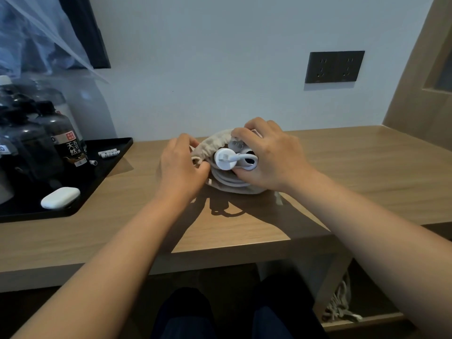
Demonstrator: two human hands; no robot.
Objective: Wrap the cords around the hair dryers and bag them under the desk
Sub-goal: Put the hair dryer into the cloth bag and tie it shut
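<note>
Head view: left hand is pinching the rim of a beige cloth drawstring bag lying on the wooden tabletop, while right hand is gripping the white cord-wrapped hair dryer at the bag's mouth.

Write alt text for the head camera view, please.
Two bare hands work a white hair dryer, wrapped in its white cord, into a beige cloth drawstring bag on a wooden desk: left hand pinches the bag's opening, right hand grips the dryer.
</note>
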